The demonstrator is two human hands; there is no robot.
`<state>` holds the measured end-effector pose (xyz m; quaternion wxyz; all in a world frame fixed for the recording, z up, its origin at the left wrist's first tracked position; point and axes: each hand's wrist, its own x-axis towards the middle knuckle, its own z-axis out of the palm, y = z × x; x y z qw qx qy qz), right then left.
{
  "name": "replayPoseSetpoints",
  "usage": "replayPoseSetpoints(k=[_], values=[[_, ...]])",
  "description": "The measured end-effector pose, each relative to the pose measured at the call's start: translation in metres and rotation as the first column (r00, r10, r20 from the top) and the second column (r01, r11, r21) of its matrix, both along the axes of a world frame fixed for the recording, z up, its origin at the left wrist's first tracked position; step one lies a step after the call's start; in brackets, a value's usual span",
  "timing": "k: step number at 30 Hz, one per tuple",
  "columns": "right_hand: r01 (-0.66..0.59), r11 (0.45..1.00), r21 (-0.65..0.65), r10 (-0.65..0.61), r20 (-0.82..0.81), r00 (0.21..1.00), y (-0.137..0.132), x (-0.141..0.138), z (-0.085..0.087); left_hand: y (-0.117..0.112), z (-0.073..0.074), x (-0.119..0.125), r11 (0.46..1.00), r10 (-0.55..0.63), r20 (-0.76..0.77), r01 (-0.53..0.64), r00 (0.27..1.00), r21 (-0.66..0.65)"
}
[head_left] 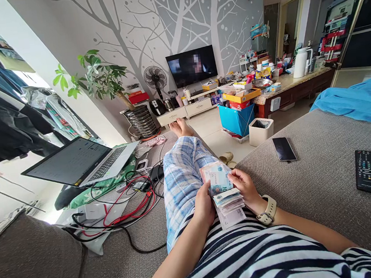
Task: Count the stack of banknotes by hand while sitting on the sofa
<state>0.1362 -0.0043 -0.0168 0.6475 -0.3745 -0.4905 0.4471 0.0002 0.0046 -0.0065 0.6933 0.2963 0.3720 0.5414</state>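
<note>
The grey sofa [322, 161] spread out on both sides of the hands, and the person sat back on it with one leg in blue checked trousers [182, 170] stretched forward from beneath them. To the left of the hands, well apart, an open laptop [85, 159] sat on a green cushion, with a tangle of red and black cables [129, 205] lying between it and the leg. To the right of the hands lay a dark phone [284, 148], and farther right a black remote [367, 171].

The stack of banknotes [225, 194] rested on the lap between both hands. The left hand [204, 205] was clasped around the stack's left edge from below, thumb on top. The right hand [247, 190], a pale watch [269, 210] at its wrist, pinched the top note with fingertips at its right edge.

To do this counting step well, I judged that the left hand should have gripped the fanned lower notes firmly so none slid off, while the right peeled a single note at a time, checking by feel that two were not stuck together.
</note>
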Motion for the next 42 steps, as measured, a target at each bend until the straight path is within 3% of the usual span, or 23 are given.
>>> replayPoseSetpoints(k=[42], values=[[-0.013, 1.0, 0.001, 0.013, 0.002, 1.0, 0.0026, 0.0003, -0.0032, 0.0006, 0.0028, -0.0004, 0.999, -0.033, 0.011, 0.033, 0.999, 0.001]])
